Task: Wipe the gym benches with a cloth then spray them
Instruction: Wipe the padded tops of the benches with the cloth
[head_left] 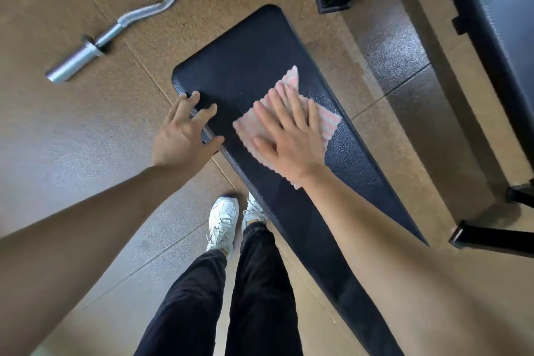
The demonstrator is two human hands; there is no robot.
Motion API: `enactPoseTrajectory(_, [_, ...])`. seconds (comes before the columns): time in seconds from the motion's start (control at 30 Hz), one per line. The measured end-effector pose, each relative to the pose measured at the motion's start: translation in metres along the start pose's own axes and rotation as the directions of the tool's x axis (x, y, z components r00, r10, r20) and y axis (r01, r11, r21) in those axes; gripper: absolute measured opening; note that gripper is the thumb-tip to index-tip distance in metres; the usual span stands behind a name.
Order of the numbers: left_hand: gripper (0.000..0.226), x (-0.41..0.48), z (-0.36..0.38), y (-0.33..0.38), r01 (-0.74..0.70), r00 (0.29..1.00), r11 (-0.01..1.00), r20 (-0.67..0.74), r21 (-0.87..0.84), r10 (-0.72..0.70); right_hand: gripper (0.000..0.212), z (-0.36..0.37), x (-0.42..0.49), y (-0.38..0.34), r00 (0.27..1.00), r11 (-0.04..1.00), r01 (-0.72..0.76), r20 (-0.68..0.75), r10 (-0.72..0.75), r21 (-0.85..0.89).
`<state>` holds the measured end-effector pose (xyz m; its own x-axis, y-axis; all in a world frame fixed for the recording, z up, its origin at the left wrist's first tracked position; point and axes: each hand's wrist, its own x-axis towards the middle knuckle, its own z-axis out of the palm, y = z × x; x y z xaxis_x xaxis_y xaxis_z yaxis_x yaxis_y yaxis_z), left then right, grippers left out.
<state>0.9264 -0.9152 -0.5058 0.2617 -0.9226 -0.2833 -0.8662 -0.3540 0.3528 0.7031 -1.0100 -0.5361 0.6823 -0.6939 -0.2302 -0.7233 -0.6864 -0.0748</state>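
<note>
Flat on the cloth [291, 113], the right hand [289, 139] presses down with fingers spread and straight, so its grip is wide and closes on nothing; the palm alone pins the fabric. That cloth is pink-and-white striped with a wavy edge, and it lies across the middle of the black padded bench [248, 55], nearer the right edge. At the bench's left edge the left hand [182, 130] rests with fingers splayed over the rim, thumb touching the pad's side, its grip also wide. Below, white sneakers [222, 222] and black trousers stand on the brown floor [72, 139]. A curled steel bar [115, 29] lies on the floor, well apart. Another dark bench [497, 23] stands at right.
</note>
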Motion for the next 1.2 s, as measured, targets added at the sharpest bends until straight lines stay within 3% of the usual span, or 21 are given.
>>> enactPoseTrajectory(0.2, [0.061, 0.006, -0.012, 0.001, 0.017, 0.999, 0.999, 0.051, 0.044, -0.019, 0.064, -0.015, 0.071, 0.044, 0.946, 0.939, -0.324, 0.024, 0.324, 0.112])
enactPoseTrajectory(0.3, [0.061, 0.007, -0.017, 0.003, 0.037, 0.997, 0.999, 0.071, 0.025, -0.038, 0.065, -0.017, 0.079, 0.032, 0.936, 0.933, -0.351, 0.022, 0.351, 0.083])
enactPoseTrajectory(0.5, [0.06, 0.003, -0.022, -0.008, 0.09, 0.991, 0.984, 0.108, -0.152, -0.074, 0.07, -0.015, 0.068, -0.032, 0.998, 0.995, -0.067, 0.008, 0.067, 0.071])
enactPoseTrajectory(0.6, [0.042, 0.007, -0.027, -0.022, 0.064, 0.998, 0.943, 0.004, -0.327, -0.067, 0.067, -0.008, 0.061, -0.064, 0.997, 0.995, 0.07, -0.024, -0.068, 0.071])
enactPoseTrajectory(0.7, [0.038, 0.019, -0.031, -0.033, 0.174, 0.966, 0.887, -0.104, -0.427, -0.239, 0.06, -0.003, 0.063, -0.067, 0.983, 0.981, 0.18, -0.054, -0.176, 0.068])
enactPoseTrajectory(0.83, [0.054, 0.044, -0.026, -0.046, 0.333, 0.932, 0.83, 0.023, -0.446, -0.362, 0.061, -0.013, 0.08, -0.041, 0.952, 0.952, 0.306, -0.003, -0.306, 0.013])
enactPoseTrajectory(0.9, [0.052, 0.053, -0.024, -0.049, 0.363, 0.925, 0.806, 0.074, -0.467, -0.373, 0.06, -0.019, 0.099, -0.025, 0.977, 0.977, 0.214, -0.021, -0.214, 0.003])
enactPoseTrajectory(0.97, [0.048, 0.056, -0.024, -0.05, 0.377, 0.916, 0.783, 0.077, -0.494, -0.393, 0.06, -0.024, 0.123, -0.01, 0.999, 0.999, 0.033, -0.036, -0.033, 0.006])
enactPoseTrajectory(1.1, [0.045, 0.056, -0.027, -0.056, 0.379, 0.915, 0.726, 0.115, -0.574, -0.387, 0.062, -0.039, 0.174, 0.01, 0.97, 0.968, -0.245, 0.022, 0.244, 0.052])
enactPoseTrajectory(1.2, [0.047, 0.054, -0.029, -0.062, 0.367, 0.925, 0.698, 0.162, -0.615, -0.344, 0.061, -0.042, 0.19, 0.002, 0.944, 0.944, -0.329, 0.032, 0.327, 0.04])
